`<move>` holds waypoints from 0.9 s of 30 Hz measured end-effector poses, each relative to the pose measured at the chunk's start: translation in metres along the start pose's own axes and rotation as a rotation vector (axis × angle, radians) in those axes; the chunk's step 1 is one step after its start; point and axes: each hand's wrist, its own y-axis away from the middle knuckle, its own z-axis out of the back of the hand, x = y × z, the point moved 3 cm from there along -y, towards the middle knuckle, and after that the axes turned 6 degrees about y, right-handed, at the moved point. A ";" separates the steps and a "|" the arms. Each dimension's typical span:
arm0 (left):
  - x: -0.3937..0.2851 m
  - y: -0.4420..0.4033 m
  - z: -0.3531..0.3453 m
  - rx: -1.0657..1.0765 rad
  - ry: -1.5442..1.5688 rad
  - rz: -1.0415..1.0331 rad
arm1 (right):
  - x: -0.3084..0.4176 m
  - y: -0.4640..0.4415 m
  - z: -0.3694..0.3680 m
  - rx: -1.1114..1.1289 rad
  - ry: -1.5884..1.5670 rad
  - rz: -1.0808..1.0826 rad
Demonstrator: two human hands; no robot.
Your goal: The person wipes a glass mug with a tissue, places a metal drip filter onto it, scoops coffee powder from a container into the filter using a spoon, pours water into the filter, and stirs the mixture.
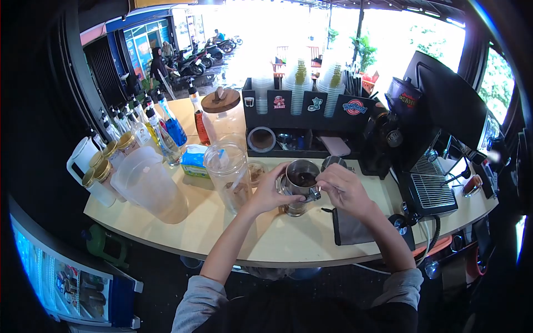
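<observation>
A round metal cup (301,170) with dark contents stands near the middle of the counter, its mouth turned up toward me. Below it shows a clear, shiny base (296,210). My left hand (271,191) is wrapped around the cup's left side, thumb across its front. At the cup's right rim, my right hand (345,187) is closed in a pinch; whatever it grips is hidden by the fingers. A tall clear jar (226,172) stands left of my left hand. Just behind my right hand is another metal container (334,161), partly covered.
Syrup pump bottles (175,130), a frosted pitcher (150,186) and a tissue pack (195,161) stand left. A black organizer (300,123) with stacked plastic cups is behind. At right are a folded dark cloth (355,228), a grinder (393,122) and an espresso machine (430,186).
</observation>
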 end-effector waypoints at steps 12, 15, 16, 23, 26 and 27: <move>0.002 0.002 -0.002 -0.022 0.016 0.073 | -0.003 0.002 -0.006 -0.027 0.014 0.042; 0.000 0.002 -0.003 -0.026 0.009 0.065 | 0.002 0.002 -0.004 -0.008 0.030 0.053; 0.000 0.003 -0.004 -0.038 0.016 0.079 | 0.003 0.003 -0.004 0.023 0.058 0.019; -0.002 0.003 -0.004 -0.070 0.003 0.034 | 0.003 0.007 -0.003 0.023 0.008 0.058; 0.000 0.004 -0.003 -0.077 -0.052 0.032 | -0.003 0.008 -0.001 -0.031 0.014 0.107; -0.001 0.005 -0.004 -0.076 -0.051 0.031 | -0.003 0.006 -0.002 -0.040 0.006 0.058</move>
